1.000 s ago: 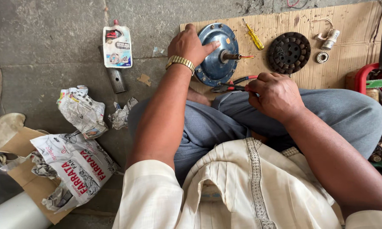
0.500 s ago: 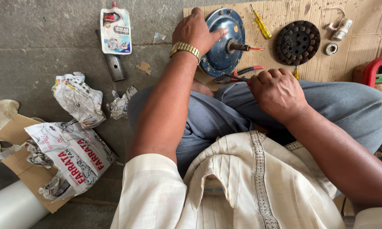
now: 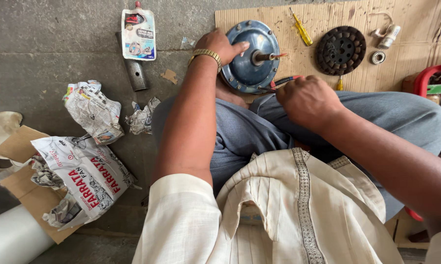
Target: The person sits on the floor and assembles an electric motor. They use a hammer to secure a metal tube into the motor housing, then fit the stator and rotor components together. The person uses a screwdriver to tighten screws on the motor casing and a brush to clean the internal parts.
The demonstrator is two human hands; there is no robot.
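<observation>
Blue motor housing (image 3: 252, 58) stood on edge on the cardboard sheet (image 3: 328, 19), against the person's knee, its shaft (image 3: 267, 56) pointing right. From the head view, the left hand (image 3: 223, 45) lay spread over its upper left rim, fingers flat on the metal. Just below and right, the right hand (image 3: 308, 100) was closed around red-handled pliers (image 3: 285, 80) at the housing's lower edge.

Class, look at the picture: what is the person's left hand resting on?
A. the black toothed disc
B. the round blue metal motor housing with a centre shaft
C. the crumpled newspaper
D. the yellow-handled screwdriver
B: the left hand, with a gold watch at the wrist, lies on the rim of the round blue metal motor housing, fingers spread over its top, while the other things lie untouched.
</observation>
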